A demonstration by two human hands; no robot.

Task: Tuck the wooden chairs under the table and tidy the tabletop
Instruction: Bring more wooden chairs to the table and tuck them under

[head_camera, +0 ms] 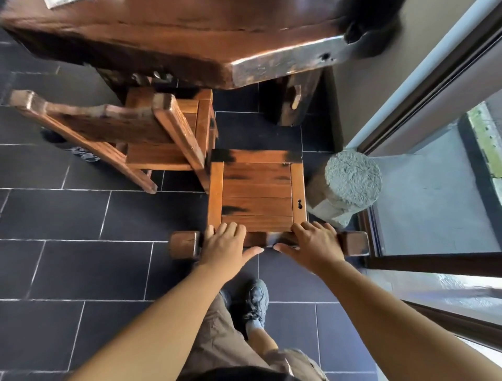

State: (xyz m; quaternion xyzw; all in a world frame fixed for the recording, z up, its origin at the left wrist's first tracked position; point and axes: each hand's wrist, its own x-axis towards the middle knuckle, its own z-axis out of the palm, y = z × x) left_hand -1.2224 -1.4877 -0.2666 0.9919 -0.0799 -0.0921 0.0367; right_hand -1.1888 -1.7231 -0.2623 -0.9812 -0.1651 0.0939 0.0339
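A wooden chair stands right below me, its slatted seat facing the thick dark wooden table and apart from the table's edge. My left hand and my right hand both grip the chair's top back rail, fingers curled over it. A second wooden chair stands to the left, angled, with its seat partly under the table.
A round stone block sits just right of the chair I hold, by a sliding glass door frame. The table's leg stands ahead on the dark tiled floor. My shoes are behind the chair. A paper corner lies on the tabletop.
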